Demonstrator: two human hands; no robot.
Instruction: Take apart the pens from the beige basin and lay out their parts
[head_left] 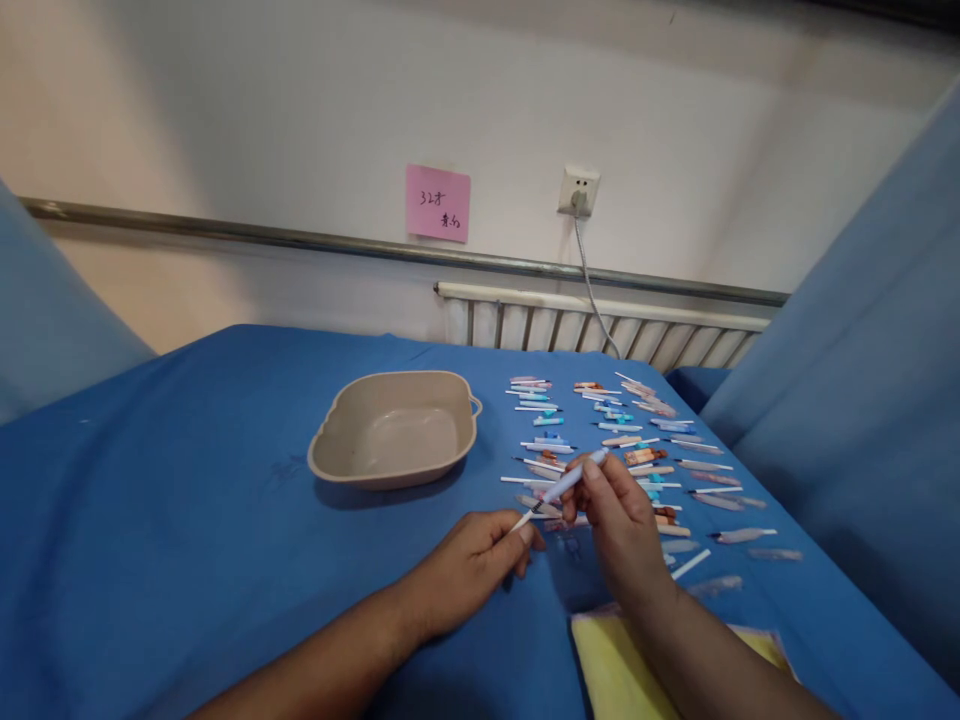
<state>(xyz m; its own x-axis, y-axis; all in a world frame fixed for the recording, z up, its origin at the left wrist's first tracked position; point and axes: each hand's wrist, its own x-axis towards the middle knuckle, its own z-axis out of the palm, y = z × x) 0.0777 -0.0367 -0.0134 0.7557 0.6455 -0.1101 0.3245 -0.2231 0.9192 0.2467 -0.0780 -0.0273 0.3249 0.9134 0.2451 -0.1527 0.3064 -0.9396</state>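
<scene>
Between the thumb and fingers of my left hand [469,565] is a thin white pen refill [520,521], closed in a pinch. My right hand [619,515] pinches a pale lavender pen barrel [564,484], tilted up to the right. The refill's dark end meets the lower end of the barrel; how far it sits inside I cannot tell. Around and beyond my right hand lie rows of loose pen parts: white refills [694,564], clear barrels [775,554], and brown, peach and turquoise pieces [645,456].
A beige plastic basin [324,462] stands left of the pen parts on the blue cloth [187,520]. Under my right forearm lies a yellow cloth [611,665]. Behind are a radiator [517,325], a rail, and a plugged-in cable [589,275]. Blue curtains [862,250] hang at both sides.
</scene>
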